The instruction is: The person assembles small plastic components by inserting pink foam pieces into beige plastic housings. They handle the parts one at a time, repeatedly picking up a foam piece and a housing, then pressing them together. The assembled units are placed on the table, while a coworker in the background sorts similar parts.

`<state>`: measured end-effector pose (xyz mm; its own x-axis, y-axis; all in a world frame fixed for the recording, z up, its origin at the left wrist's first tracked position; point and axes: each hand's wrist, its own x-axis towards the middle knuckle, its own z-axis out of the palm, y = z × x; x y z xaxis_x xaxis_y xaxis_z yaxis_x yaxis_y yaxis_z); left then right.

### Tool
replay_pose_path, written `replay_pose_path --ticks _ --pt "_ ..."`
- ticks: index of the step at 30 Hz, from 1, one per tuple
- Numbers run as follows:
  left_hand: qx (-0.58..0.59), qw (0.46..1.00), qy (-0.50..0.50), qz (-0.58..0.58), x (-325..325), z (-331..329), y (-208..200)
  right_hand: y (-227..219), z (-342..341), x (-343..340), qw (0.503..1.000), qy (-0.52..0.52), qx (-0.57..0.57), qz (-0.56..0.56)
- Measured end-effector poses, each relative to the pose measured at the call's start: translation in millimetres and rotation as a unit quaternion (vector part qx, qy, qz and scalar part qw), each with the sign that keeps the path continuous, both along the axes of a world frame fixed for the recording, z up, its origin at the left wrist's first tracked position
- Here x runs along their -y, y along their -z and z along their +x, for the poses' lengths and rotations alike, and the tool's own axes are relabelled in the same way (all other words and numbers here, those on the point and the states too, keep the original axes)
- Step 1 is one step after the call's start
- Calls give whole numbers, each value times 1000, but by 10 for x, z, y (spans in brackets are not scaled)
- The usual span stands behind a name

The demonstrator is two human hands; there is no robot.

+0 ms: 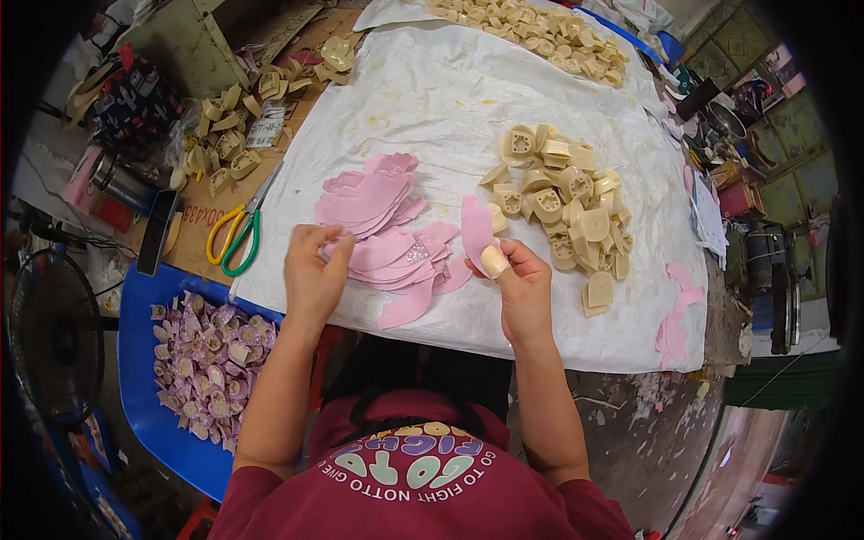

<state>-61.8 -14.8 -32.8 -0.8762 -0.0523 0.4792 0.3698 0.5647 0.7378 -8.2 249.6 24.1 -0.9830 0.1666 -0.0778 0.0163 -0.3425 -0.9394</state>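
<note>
My right hand (524, 288) pinches a curved pink sheet piece (476, 225) upright above the white cloth; a cream cover sits on the thumb tip. My left hand (315, 270) rests at the left edge of a pile of pink cut pieces (369, 202), its fingers bent and a gap between thumb and forefinger, with nothing visible in it. Some of these pieces fan toward me, one showing a glittery patch. Right of the pink piece lies a heap of beige plastic shoe heels (576, 207).
Scissors (238, 236) with yellow and green handles lie left of the pile, near a phone (157, 232). A blue tub (135, 360) of purple-covered heels stands at lower left, beside a fan (56, 333). Pink scraps (675, 315) hang near the right edge; more heels (540, 36) lie far back.
</note>
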Motion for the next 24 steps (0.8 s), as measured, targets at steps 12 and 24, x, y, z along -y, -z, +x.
replay_pose_path --ticks 12,24 --pt "347 770 201 496 -402 314 -629 -167 -269 -65 854 -18 -201 479" --pt "290 727 176 597 -943 133 -783 222 -173 -349 848 127 -111 502"
